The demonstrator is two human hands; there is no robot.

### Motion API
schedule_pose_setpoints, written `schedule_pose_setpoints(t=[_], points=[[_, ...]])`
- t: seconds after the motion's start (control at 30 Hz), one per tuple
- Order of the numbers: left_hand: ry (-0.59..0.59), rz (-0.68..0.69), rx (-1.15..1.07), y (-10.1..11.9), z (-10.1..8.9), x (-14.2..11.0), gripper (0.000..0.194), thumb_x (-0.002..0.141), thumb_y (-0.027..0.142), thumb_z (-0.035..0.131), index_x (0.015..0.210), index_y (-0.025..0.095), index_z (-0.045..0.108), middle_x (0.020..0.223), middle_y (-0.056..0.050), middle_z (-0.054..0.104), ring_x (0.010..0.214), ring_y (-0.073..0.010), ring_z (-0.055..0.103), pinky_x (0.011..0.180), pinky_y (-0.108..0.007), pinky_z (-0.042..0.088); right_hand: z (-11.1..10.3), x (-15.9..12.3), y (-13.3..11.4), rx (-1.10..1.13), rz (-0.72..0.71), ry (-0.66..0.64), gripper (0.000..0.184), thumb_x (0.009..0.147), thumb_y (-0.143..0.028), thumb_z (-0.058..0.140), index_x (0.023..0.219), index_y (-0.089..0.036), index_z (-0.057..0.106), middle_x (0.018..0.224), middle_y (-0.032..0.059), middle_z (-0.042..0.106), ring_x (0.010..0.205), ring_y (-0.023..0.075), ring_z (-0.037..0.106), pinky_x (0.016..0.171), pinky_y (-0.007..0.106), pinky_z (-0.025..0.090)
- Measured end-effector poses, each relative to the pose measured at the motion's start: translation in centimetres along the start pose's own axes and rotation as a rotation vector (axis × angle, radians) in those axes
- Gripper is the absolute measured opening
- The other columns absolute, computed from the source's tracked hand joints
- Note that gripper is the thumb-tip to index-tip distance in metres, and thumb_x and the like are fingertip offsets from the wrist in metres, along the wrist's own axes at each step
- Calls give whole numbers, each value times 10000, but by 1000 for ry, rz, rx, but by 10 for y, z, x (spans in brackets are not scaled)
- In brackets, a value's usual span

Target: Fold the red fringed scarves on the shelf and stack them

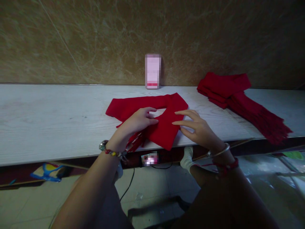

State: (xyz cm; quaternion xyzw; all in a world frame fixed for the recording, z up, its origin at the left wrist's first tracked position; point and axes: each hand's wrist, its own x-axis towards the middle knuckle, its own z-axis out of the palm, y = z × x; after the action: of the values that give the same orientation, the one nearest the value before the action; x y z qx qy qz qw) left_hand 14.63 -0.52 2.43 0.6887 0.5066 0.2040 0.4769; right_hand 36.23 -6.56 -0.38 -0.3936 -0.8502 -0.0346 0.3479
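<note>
A red scarf (164, 127) lies folded in a bent shape on the white tabletop, with a small gap of table showing between its parts. My left hand (142, 117) rests over its left middle, fingers stretched out and a little apart, partly covering the cloth. Dark red fringe shows below that wrist. On the scarf's right side, my right hand (194, 125) touches the cloth near the edge with spread fingertips. Neither hand grips the fabric. Farther right lies a second red scarf (224, 86), folded in layers, its fringed end trailing toward the front edge.
A phone (152, 71) with a blurred-out screen leans upright against the brown marbled wall (95, 41). The white tabletop (47, 121) ends just in front of the scarf. Below it are a cable (127, 184), a blue and yellow item (46, 171) and my white-socked foot (187, 158).
</note>
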Motion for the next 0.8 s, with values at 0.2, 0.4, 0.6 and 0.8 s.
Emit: schedule_pose_setpoints(t=[0.2,0.4,0.6,0.8], points=[[24,195,295,6,6,-10,638,748,149,664,1347,163,443,922,-53,730,880,-191,671,787,-282,485,-10,9,-4,255,139,-59,255,846,-182,526,1035,-258,680,1125,52,647,1058,201,586,931,392,464],[82,178,544,7,9,-15,687,720,190,702,1347,128,428,900,-70,738,925,-234,670,823,-319,470,30,36,0,251,195,-281,348,812,-133,574,1140,-231,634,1156,76,560,1137,204,512,1013,431,388],[116,165,607,3,8,-19,737,733,208,690,1388,111,365,908,-89,729,882,-237,670,756,-301,480,34,50,-3,234,156,-422,201,779,-47,576,858,-194,688,1027,55,509,1050,182,504,936,384,427],[189,224,710,-15,-42,-17,637,765,141,573,1380,167,409,1119,-78,674,1043,-214,607,904,-308,437,33,46,-3,213,166,-316,163,779,-61,586,778,-200,671,990,40,489,974,168,513,892,355,444]])
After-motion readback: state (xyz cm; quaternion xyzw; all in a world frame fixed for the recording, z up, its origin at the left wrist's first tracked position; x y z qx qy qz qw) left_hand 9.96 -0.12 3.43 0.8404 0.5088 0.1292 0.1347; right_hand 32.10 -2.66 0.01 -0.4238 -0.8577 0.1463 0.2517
